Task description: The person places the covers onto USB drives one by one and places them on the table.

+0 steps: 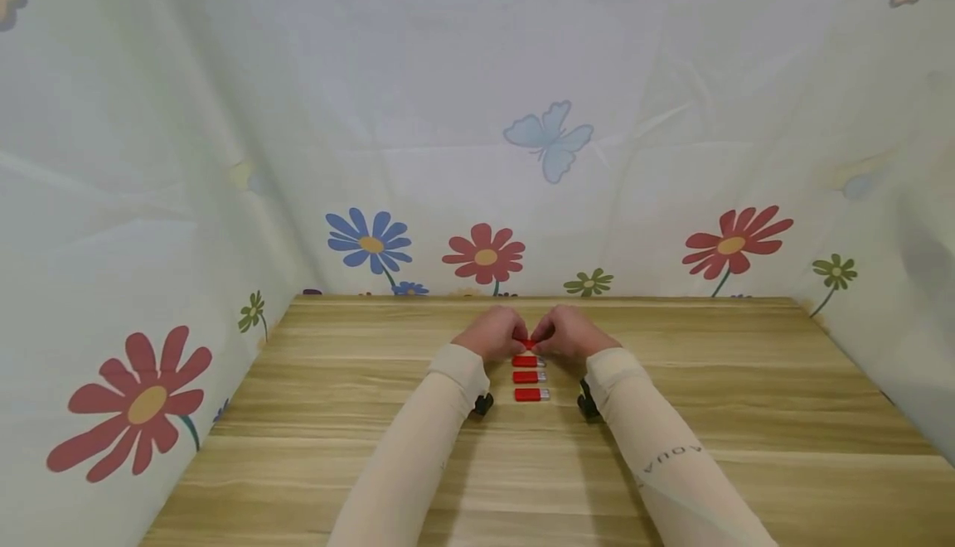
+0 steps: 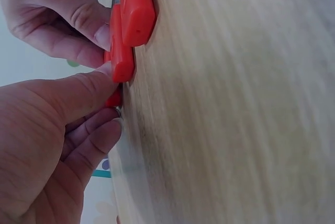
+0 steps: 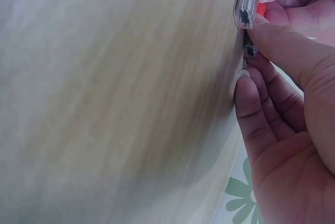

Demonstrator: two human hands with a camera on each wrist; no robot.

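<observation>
Several red USB flash drives with clear caps lie crosswise in a column on the wooden table, among them one nearest me (image 1: 527, 394), a middle one (image 1: 525, 377) and one farther back (image 1: 525, 361). At the far end of the column, my left hand (image 1: 492, 333) pinches the left end of another red USB flash drive (image 1: 528, 344). My right hand (image 1: 573, 333) pinches its other end. In the right wrist view a clear cap (image 3: 245, 9) of a neighbouring drive shows just above my thumb. Fingers hide most of the held drive.
The wooden table (image 1: 336, 447) ends shortly beyond my hands, at a white flowered curtain (image 1: 418, 157). Curtain also hangs along the left and right sides. A black strap piece (image 1: 589, 402) sits at my right wrist, another (image 1: 483, 404) at the left.
</observation>
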